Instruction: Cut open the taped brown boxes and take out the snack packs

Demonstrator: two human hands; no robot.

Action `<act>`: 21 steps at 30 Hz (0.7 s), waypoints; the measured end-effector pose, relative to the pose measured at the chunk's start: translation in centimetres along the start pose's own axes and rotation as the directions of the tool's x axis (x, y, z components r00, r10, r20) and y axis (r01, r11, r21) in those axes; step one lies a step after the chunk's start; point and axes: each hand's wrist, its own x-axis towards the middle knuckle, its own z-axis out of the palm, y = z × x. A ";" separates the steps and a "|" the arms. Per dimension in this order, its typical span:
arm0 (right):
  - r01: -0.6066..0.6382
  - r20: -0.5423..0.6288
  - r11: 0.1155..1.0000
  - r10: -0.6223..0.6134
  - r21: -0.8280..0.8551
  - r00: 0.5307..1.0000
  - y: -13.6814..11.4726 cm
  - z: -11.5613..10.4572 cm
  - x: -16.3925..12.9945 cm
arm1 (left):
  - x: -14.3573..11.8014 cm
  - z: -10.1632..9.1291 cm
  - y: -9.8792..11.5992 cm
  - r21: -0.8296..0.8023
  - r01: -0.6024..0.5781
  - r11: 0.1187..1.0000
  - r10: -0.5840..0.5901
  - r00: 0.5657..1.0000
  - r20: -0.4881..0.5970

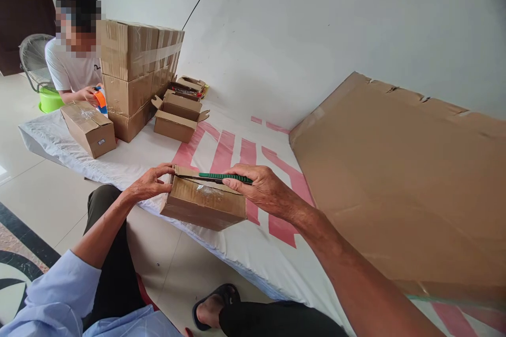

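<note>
A small brown cardboard box [201, 202] lies tilted on the white sheet in front of me. My left hand [149, 183] grips its left top corner and steadies it. My right hand [261, 187] holds a green-handled knife [223, 176] flat along the box's top edge, its dark blade pointing left across the taped seam. The blade tip reaches close to my left fingers.
A large flat cardboard sheet [399, 179] lies at right. Far left, another person [73, 58] sits behind a stack of taped boxes [134, 73], one hand on a tape dispenser [99, 98] by a sealed box [89, 127]. An open box [177, 117] stands nearby.
</note>
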 end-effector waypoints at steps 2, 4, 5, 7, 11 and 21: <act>0.014 0.017 0.999 -0.013 -0.048 1.000 0.1 -0.1 0.1 | 0.0 0.0 -0.1 0.001 -0.007 1.000 0.007 1.000 -0.002; 0.020 0.031 0.996 -0.017 -0.091 0.999 0.1 -0.1 0.2 | 0.1 0.1 -0.3 0.005 -0.007 1.000 0.007 1.000 -0.005; 0.024 0.036 0.994 -0.020 -0.108 0.999 0.1 -0.2 0.3 | 0.1 0.1 -0.3 0.007 -0.005 1.000 0.005 1.000 -0.004; 0.033 0.050 0.990 -0.027 -0.140 0.998 0.0 -0.2 0.6 | 0.2 0.1 -0.5 0.001 -0.001 1.000 0.001 1.000 0.000; 0.011 0.120 0.975 0.016 -0.221 0.993 -0.9 -0.6 1.5 | 0.3 0.1 -0.6 -0.034 -0.010 0.999 0.011 1.000 0.007; -0.070 0.133 0.955 0.113 -0.287 0.985 1.3 -2.3 -0.2 | 0.4 0.1 -0.4 -0.067 0.037 0.997 -0.036 0.999 0.012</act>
